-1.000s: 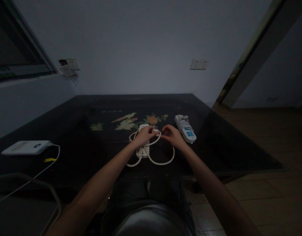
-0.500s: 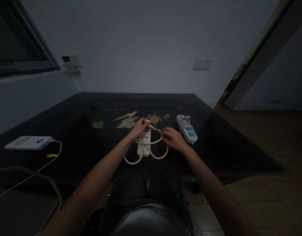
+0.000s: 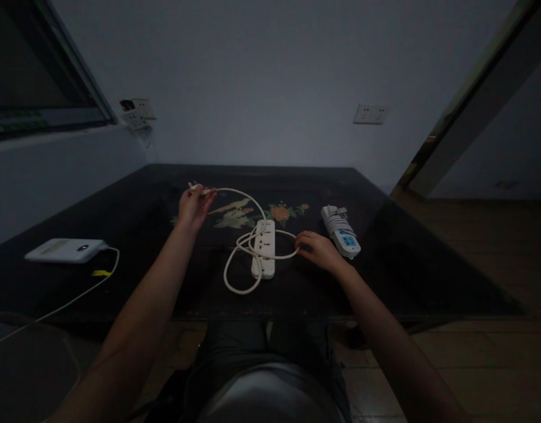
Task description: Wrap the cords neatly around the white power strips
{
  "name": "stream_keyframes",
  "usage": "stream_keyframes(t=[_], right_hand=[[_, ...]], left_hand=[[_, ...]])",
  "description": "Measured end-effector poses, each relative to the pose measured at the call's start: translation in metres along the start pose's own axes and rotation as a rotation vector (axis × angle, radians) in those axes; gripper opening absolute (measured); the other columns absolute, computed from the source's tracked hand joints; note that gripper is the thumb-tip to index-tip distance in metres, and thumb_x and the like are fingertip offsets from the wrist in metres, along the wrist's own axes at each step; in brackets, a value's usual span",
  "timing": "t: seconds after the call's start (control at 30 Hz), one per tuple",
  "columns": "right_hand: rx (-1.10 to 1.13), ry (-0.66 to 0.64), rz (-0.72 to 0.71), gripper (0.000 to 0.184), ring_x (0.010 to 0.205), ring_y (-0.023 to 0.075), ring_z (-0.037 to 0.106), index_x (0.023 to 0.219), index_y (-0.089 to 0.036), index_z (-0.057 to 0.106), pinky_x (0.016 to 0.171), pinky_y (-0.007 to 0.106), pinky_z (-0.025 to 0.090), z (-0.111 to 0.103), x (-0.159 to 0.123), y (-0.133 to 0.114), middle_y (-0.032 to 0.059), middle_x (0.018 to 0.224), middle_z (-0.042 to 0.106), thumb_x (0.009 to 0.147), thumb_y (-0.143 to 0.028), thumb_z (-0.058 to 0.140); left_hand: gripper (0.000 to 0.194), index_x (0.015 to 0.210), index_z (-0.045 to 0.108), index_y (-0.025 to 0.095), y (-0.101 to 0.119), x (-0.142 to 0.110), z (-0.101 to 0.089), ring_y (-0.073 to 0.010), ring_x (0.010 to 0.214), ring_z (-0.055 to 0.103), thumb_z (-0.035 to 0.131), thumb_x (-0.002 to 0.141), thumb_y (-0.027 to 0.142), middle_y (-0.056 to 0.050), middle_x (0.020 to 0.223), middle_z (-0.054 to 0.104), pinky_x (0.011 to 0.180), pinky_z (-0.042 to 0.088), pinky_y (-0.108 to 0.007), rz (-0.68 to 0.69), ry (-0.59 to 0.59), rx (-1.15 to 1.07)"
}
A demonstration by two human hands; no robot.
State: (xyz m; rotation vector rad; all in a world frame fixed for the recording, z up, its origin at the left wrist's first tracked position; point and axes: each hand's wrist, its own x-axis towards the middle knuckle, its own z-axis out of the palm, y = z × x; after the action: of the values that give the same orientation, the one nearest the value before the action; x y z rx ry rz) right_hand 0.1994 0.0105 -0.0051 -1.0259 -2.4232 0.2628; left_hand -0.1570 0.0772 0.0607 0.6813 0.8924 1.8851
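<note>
A white power strip point(image 3: 265, 249) lies lengthwise on the dark table, with loops of its white cord point(image 3: 243, 292) across and beside it. My left hand point(image 3: 193, 207), out to the left and above the table, is closed on the power plug point(image 3: 199, 189) at the cord's end. From there the cord arcs back over the strip. On the other side, my right hand point(image 3: 317, 249) pinches a loop of the same cord just right of the strip. To its right rests a second power strip point(image 3: 344, 238) with blue sockets, its grey-white cord wound round it.
The black table point(image 3: 200, 294) bears a painted bird-and-flower pattern. At its left lies a white power bank point(image 3: 65, 251) with a cable trailing off the near edge. Wall sockets point(image 3: 371, 114) are at the back right, and more sockets point(image 3: 140, 113) at the left corner.
My left hand has carried the plug away from the strip to the left, drawing the cord out into an arc. My right hand stays near the cord loop on the right.
</note>
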Motion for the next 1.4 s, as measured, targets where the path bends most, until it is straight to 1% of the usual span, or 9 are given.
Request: stream_keyframes(t=[0.17,0.33,0.5,0.67,0.9,1.03,1.17,1.3,1.4], right_hand=[[-0.022,-0.05,0.017,0.014,0.102,0.0203,0.058,0.091,-0.022,0.063,0.088,0.033,0.046,0.005,0.0,0.004,0.005,0.106,0.062,0.08,-0.014,0.06],[0.025,-0.092,0.008,0.014,0.102,0.0206,0.058,0.092,-0.022,0.065,0.089,0.034,0.046,0.009,0.0,0.008,0.0049,0.108,0.061,0.079,-0.02,0.066],[0.061,-0.09,0.0,0.019,0.102,0.0223,0.057,0.091,-0.022,0.067,0.089,0.037,0.046,0.007,0.001,0.006,0.0066,0.106,0.061,0.08,-0.036,0.068],[0.047,-0.046,0.006,0.016,0.099,0.022,0.055,0.088,-0.021,0.067,0.089,0.037,0.045,0.007,0.003,0.0,0.0077,0.103,0.063,0.083,-0.035,0.064],[0.07,0.039,0.028,0.013,0.097,0.0214,0.055,0.088,-0.021,0.066,0.086,0.036,0.045,0.008,0.004,-0.004,0.0063,0.096,0.064,0.085,-0.033,0.063],[0.129,0.108,0.055,0.013,0.094,0.0206,0.057,0.092,-0.021,0.064,0.085,0.036,0.045,0.013,0.005,-0.005,0.0053,0.094,0.065,0.085,-0.032,0.063],[0.149,0.137,0.064,0.014,0.091,0.021,0.058,0.094,-0.02,0.063,0.082,0.036,0.046,0.021,0.006,-0.006,0.0057,0.094,0.066,0.084,-0.029,0.065],[0.134,0.145,0.089,0.014,0.089,0.0217,0.058,0.096,-0.019,0.062,0.079,0.036,0.047,0.025,0.007,-0.008,0.0069,0.092,0.065,0.084,-0.027,0.064],[0.135,0.135,0.067,0.016,0.093,0.0223,0.057,0.1,-0.019,0.062,0.082,0.036,0.046,0.023,0.008,-0.008,0.0071,0.096,0.065,0.084,-0.021,0.061]], left_hand=[[0.007,0.08,0.056,0.016,0.033,-0.005,-0.006,-0.0075,0.063,0.062,0.058,0.087,0.017,-0.001,0.071,0.066,0.064,0.051,-0.017,0.022,0.001,-0.071],[0.012,0.089,0.063,0.018,0.046,-0.024,0.008,-0.0084,0.065,0.06,0.058,0.088,0.029,-0.004,0.083,0.069,0.055,0.046,-0.017,0.001,-0.159,0.015],[0.024,0.105,0.061,0.022,0.048,-0.052,0.031,-0.0122,0.08,0.064,0.058,0.087,0.039,-0.006,0.101,0.07,0.068,0.049,-0.022,-0.011,-0.321,0.095],[0.046,0.126,0.047,0.027,0.046,-0.08,0.053,-0.0219,0.093,0.067,0.058,0.086,0.047,-0.01,0.104,0.07,0.08,0.052,-0.035,-0.092,-0.468,0.116],[0.038,0.113,0.056,0.018,0.031,-0.097,0.079,-0.0263,0.103,0.065,0.052,0.089,0.047,-0.014,0.11,0.068,0.089,0.051,-0.04,-0.24,-0.524,0.0],[0.033,0.104,0.06,0.016,0.017,-0.109,0.095,-0.0257,0.105,0.063,0.052,0.089,0.045,-0.012,0.103,0.068,0.091,0.049,-0.041,-0.32,-0.529,-0.088],[0.025,0.102,0.059,0.016,0.008,-0.129,0.107,-0.0217,0.093,0.065,0.056,0.089,0.037,-0.008,0.089,0.067,0.087,0.051,-0.042,-0.323,-0.591,-0.1],[0.023,0.108,0.056,0.017,0.009,-0.152,0.116,-0.0139,0.073,0.062,0.058,0.087,0.026,0.0,0.073,0.058,0.076,0.052,-0.034,-0.307,-0.67,-0.034],[0.027,0.112,0.054,0.016,0.015,-0.17,0.12,-0.0081,0.058,0.051,0.057,0.086,0.021,0.004,0.064,0.046,0.064,0.049,-0.025,-0.342,-0.732,0.027]])
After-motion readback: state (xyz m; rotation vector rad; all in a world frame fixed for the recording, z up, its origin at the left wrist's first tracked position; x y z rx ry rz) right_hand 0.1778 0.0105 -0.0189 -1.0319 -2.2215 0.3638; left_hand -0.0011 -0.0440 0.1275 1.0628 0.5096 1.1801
